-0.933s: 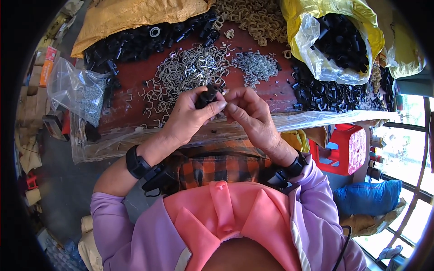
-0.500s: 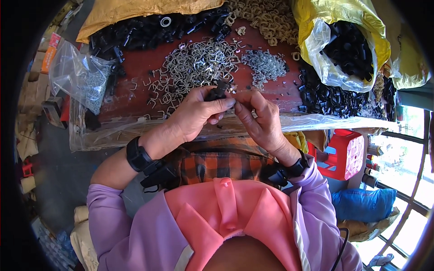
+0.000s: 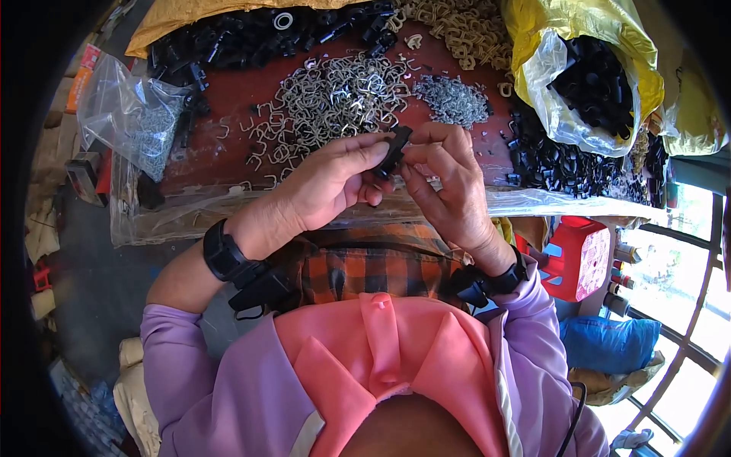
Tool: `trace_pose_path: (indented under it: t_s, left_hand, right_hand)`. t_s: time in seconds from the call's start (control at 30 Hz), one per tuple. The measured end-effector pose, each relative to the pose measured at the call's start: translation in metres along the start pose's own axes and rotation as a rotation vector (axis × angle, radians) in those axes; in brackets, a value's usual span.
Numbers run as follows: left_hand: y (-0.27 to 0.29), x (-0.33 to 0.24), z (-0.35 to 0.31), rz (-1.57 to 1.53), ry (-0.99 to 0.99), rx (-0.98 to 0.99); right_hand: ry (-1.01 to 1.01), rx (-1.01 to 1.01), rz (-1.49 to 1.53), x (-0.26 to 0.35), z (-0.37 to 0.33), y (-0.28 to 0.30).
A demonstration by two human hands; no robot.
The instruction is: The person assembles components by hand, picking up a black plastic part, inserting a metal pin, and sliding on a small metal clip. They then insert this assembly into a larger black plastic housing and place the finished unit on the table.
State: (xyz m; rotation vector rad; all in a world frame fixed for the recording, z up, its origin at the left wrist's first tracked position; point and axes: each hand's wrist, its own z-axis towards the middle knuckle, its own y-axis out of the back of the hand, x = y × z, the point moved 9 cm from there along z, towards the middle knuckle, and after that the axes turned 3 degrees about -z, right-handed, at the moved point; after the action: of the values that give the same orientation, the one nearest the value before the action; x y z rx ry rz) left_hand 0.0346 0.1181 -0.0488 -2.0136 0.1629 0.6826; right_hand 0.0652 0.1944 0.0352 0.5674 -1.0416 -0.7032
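Black, elongated, uneven-edged part [image 3: 394,152] between bare hands [image 3: 316,179]

Bare left hand [image 3: 324,181]: closed in pinch, thumb [image 3: 365,158] extended, lower fingers [image 3: 371,195] curled below thumb tip. Bare right hand [image 3: 457,186]: fingers bent, tips just right of left fingertips. Bare left forearm [image 3: 259,232] slants up toward left fingers; right wrist [image 3: 493,251] below right fingers.

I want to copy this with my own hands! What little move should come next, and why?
Perhaps steady the black part a bit more firmly with the left hand. That hand grips it, and the right hand has its fingertips right by the part's edge, so a wobble might make careful finger work harder.
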Motion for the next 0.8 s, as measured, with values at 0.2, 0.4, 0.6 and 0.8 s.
trace_pose_path:
  t_s: [0.2,0.4,0.6,0.8]
  left_hand:
    - [0.004,0.003,0.0,0.113,0.007,-0.038]
    - [0.001,0.005,0.0,0.184,-0.019,-0.009]
    - [0.002,0.01,0.001,0.244,-0.021,0.013]
    - [-0.003,0.014,0.001,0.335,0.039,-0.003]
  right_hand:
    - [0.105,-0.048,-0.147,0.01,0.002,0.003]
    - [0.114,-0.017,-0.109,0.009,0.001,-0.002]
    - [0.024,0.076,-0.059,0.002,0.001,-0.008]
    - [0.005,0.121,-0.046,-0.001,0.001,-0.008]
